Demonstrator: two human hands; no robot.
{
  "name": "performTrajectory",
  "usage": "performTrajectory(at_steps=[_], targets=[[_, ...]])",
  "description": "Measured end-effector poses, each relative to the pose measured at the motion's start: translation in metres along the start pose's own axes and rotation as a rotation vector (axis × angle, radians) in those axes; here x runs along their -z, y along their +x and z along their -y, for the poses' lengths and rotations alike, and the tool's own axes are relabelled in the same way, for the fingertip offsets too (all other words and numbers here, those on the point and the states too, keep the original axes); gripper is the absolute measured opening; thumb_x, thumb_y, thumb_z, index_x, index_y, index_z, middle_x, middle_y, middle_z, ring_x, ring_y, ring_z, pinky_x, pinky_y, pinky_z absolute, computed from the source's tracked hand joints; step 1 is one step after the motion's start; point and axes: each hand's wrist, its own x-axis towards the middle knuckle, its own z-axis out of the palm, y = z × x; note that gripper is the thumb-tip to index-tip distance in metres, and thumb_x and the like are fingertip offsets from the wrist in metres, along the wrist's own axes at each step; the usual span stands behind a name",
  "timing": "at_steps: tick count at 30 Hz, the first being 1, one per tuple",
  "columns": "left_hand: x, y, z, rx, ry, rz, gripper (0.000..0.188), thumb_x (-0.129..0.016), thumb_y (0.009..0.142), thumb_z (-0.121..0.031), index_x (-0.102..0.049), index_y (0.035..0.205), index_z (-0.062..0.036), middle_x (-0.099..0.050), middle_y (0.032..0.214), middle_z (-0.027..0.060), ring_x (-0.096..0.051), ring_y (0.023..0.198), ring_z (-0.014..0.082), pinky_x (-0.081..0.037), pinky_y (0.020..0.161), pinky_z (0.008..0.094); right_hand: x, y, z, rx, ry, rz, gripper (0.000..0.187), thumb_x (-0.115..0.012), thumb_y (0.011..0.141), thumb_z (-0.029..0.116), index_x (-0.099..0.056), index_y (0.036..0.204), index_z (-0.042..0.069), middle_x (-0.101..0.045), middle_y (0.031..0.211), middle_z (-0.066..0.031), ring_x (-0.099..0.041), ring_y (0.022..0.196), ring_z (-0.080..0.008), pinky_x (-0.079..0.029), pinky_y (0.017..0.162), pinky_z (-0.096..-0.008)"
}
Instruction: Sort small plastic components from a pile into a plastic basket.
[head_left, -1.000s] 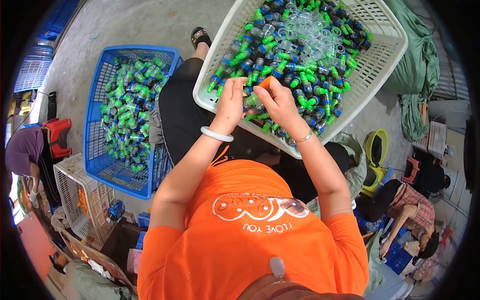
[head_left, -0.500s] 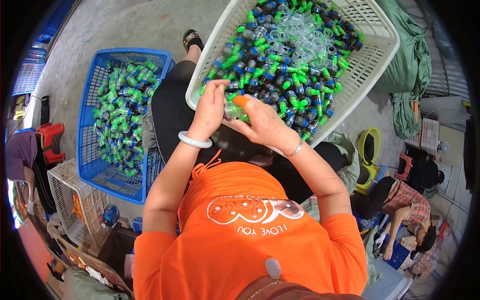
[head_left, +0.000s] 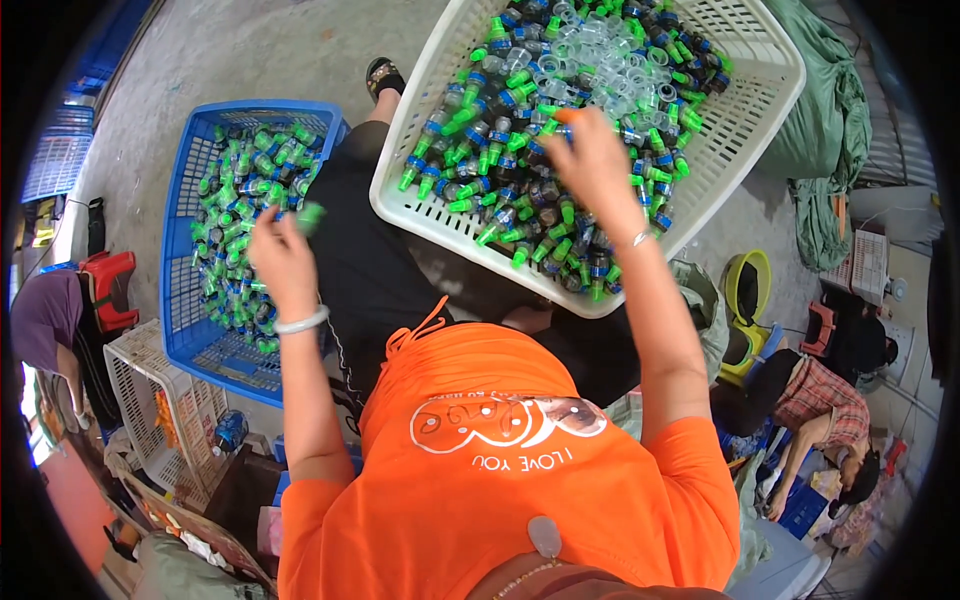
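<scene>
My left hand, with a pale bangle on the wrist, is over the right side of the blue basket. Its fingers are apart. A blurred small bottle with a green top is just beyond the fingertips and looks loose. The basket holds many similar bottles. My right hand is above the white basket, thumb and forefinger spread, an orange cover on one fingertip. Beneath it lie dark, green-topped bottles and a heap of clear plastic cups; the hand hides some of these.
Two other people, one in a purple top at far left and one in a checked shirt at lower right, bend over their work. A white crate is at lower left. Green sacking and a yellow tub are on the right.
My hands were together at the near edge of the white basket around a green-topped bottle. They have parted: the left moved to the blue basket, the right moved farther over the white one.
</scene>
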Motion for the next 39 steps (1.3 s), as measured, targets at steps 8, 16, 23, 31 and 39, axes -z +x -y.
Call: performTrajectory(at_steps=[8, 16, 23, 31, 39], targets=[[-0.065, -0.046, -0.095, -0.415, -0.248, 0.538, 0.029, -0.069, 0.078, -0.013, -0.063, 0.105, -0.0041, -0.063, 0.099, 0.0135, -0.056, 0.093, 0.0322, -0.045, 0.08, 0.0411, -0.029, 0.01, -0.075, -0.218, -0.346, 0.18, 0.022, -0.067, 0.082, 0.018, -0.058, 0.1, 0.008, -0.06, 0.094, -0.014, -0.061, 0.084, -0.0337, -0.053, 0.067, -0.046], [-0.131, -0.073, -0.12, -0.611, -0.08, 0.758, 0.053, -0.07, 0.078, -0.012, -0.051, 0.127, -0.006, -0.061, 0.105, 0.015, -0.057, 0.097, 0.0314, -0.048, 0.087, 0.0387, 0.001, -0.01, -0.061, -0.148, -0.121, 0.039, 0.029, -0.059, 0.087, 0.011, -0.054, 0.116, 0.007, -0.063, 0.098, -0.0143, -0.063, 0.091, -0.0263, -0.053, 0.077, -0.0365], [-0.099, -0.034, -0.119, 0.472, -1.287, 0.882, 0.044, -0.064, 0.09, -0.015, -0.047, 0.129, -0.004, -0.058, 0.109, 0.0152, -0.063, 0.095, 0.0252, -0.056, 0.074, 0.0361, -0.008, -0.052, 0.028, -0.463, 1.186, -0.034, 0.025, -0.056, 0.094, 0.006, -0.052, 0.119, 0.003, -0.063, 0.111, -0.0061, -0.06, 0.095, -0.0139, -0.048, 0.08, -0.0296], [-0.068, -0.047, -0.128, 0.515, -1.262, 0.949, 0.022, -0.055, 0.097, -0.021, -0.045, 0.111, -0.0063, -0.06, 0.086, 0.0113, -0.06, 0.062, 0.0141, -0.053, 0.062, 0.0264, -0.009, -0.06, 0.064, -0.321, 1.031, 0.009, 0.013, -0.057, 0.094, 0.007, -0.057, 0.105, 0.002, -0.064, 0.095, -0.0077, -0.064, 0.085, -0.015, -0.051, 0.074, -0.0294], [-0.053, -0.055, -0.135, 0.195, -1.072, 1.123, 0.023, -0.055, 0.098, -0.023, -0.044, 0.107, -0.0059, -0.058, 0.08, 0.0059, -0.053, 0.054, 0.0115, -0.045, 0.05, 0.022, 0.009, -0.06, 0.079, -0.179, 0.672, -0.018, 0.022, -0.046, 0.101, 0.02, -0.057, 0.096, 0.002, -0.056, 0.067, -0.0051, -0.049, 0.056, -0.0153, -0.039, 0.052, -0.0293]])
